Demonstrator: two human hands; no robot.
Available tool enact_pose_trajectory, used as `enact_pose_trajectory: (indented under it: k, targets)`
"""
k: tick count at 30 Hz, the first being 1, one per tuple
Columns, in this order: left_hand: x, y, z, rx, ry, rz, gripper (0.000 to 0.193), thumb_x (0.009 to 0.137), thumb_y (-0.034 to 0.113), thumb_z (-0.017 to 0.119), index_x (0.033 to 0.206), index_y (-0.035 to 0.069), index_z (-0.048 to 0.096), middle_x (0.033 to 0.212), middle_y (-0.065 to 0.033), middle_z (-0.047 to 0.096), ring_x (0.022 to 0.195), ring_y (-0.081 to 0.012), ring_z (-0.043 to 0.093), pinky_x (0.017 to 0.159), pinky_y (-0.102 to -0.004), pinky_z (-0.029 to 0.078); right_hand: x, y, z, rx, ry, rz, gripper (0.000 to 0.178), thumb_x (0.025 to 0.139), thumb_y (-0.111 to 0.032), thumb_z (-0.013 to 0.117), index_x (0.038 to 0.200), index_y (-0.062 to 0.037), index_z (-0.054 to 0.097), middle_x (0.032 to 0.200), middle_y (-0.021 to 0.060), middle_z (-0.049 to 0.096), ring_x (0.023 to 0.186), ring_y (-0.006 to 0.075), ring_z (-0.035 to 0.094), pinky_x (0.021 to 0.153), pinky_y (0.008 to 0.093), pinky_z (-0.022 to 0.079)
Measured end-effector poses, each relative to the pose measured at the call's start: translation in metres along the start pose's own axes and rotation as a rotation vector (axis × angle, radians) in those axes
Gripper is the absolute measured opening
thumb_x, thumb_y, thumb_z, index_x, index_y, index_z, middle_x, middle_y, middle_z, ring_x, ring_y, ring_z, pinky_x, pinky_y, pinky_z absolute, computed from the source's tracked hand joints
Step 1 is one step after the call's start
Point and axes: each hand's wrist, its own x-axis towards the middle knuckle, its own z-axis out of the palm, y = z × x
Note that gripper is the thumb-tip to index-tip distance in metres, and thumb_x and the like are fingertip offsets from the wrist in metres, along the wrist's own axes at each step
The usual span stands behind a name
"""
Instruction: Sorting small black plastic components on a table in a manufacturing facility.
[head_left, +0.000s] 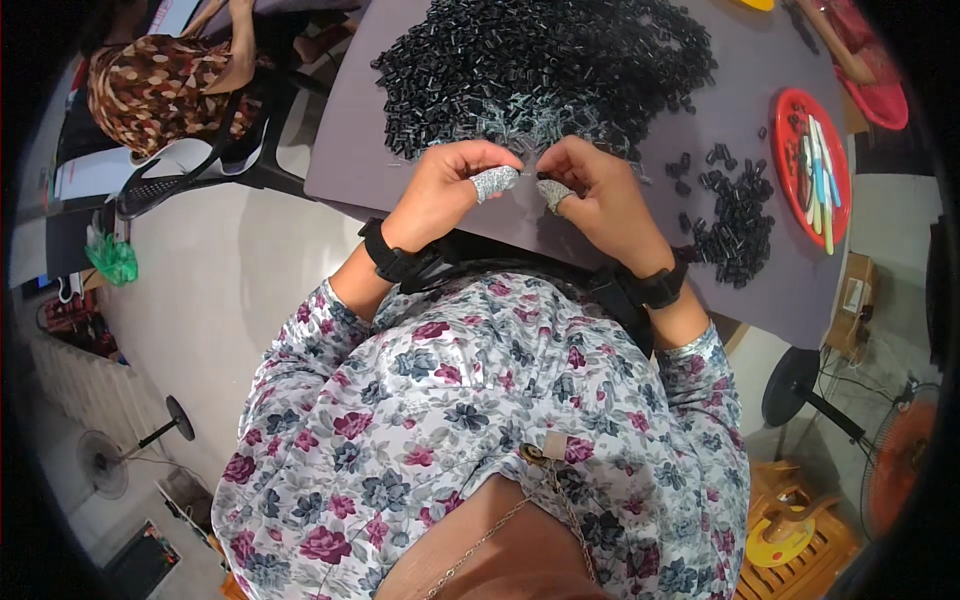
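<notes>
Above the near edge of the table, my left hand (pixel 447 190) and my right hand (pixel 597 195) face each other, fingertips a short gap apart. Both thumbs wear a grey speckled wrap. Each hand is closed in a pinch, and a tiny dark bit shows at each set of fingertips, too small to make out fully; it looks like a small black plastic piece. Just beyond my fingers spreads a large heap of small black tube-like pieces (pixel 530 60), with clear, pale pieces (pixel 530 118) along its near side. A smaller pile of black pieces (pixel 735 225) lies right of my right hand.
A red oval tray (pixel 793 110) with several white, blue and yellowish-handled tools stands on the grey table (pixel 345 130) at the right. Other people sit at the upper left and upper right. A black chair (pixel 215 165), fans (pixel 905 455) and an orange plastic stool (pixel 800 560) stand around.
</notes>
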Motion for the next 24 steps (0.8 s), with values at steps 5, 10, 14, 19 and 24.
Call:
enact_pose_trajectory:
  k: [5,10,14,19,24]
  targets:
    - [-0.0005,0.0028,0.0052,-0.016,0.035,0.005,0.024,0.092,-0.007,0.061,0.111,0.000,0.074,0.099,-0.0007,0.073,0.089,-0.0063,0.066,0.079,-0.0224,0.053,0.0045,0.0070,-0.0004,-0.063,0.002,-0.139,0.037,0.076,0.004,0.061,0.111,-0.0030,0.072,0.094,0.0073,0.071,0.080,0.0153,0.067,0.072,0.0283,0.053]
    - [0.0020,0.0010,0.0037,-0.139,0.038,-0.027,0.035,0.090,-0.015,0.056,0.119,0.000,0.070,0.107,-0.0034,0.073,0.096,-0.0086,0.068,0.083,-0.0243,0.055,0.0046,0.0008,-0.0044,-0.057,-0.077,-0.011,0.039,0.079,0.009,0.059,0.116,0.0017,0.071,0.107,0.0068,0.071,0.101,0.0156,0.069,0.094,0.0290,0.055]
    - [0.0029,0.0042,0.0012,-0.157,-0.055,-0.008,0.040,0.090,-0.015,0.056,0.126,0.001,0.065,0.110,-0.0042,0.072,0.099,-0.0095,0.068,0.085,-0.0239,0.056,0.0041,0.0006,-0.0057,-0.051,-0.105,-0.012,0.039,0.080,0.009,0.058,0.116,0.0019,0.071,0.109,0.0073,0.072,0.103,0.0153,0.069,0.093,0.0295,0.055]
    - [0.0056,0.0019,-0.0002,-0.163,-0.069,-0.021,0.050,0.085,-0.021,0.048,0.129,-0.001,0.063,0.113,-0.0065,0.072,0.100,-0.0106,0.068,0.086,-0.0247,0.056,0.0057,0.0076,-0.0023,-0.019,-0.044,-0.127,0.037,0.078,0.003,0.061,0.112,-0.0033,0.074,0.099,0.0076,0.075,0.080,0.0144,0.068,0.072,0.0280,0.053]
    - [0.0082,-0.0005,0.0025,-0.161,-0.072,-0.005,0.041,0.094,-0.005,0.066,0.134,0.000,0.061,0.112,-0.0051,0.074,0.097,-0.0087,0.069,0.082,-0.0236,0.057,0.0048,0.0079,-0.0010,0.011,-0.077,-0.079,0.036,0.083,0.003,0.064,0.117,-0.0042,0.073,0.097,0.0059,0.074,0.080,0.0130,0.066,0.072,0.0276,0.053]
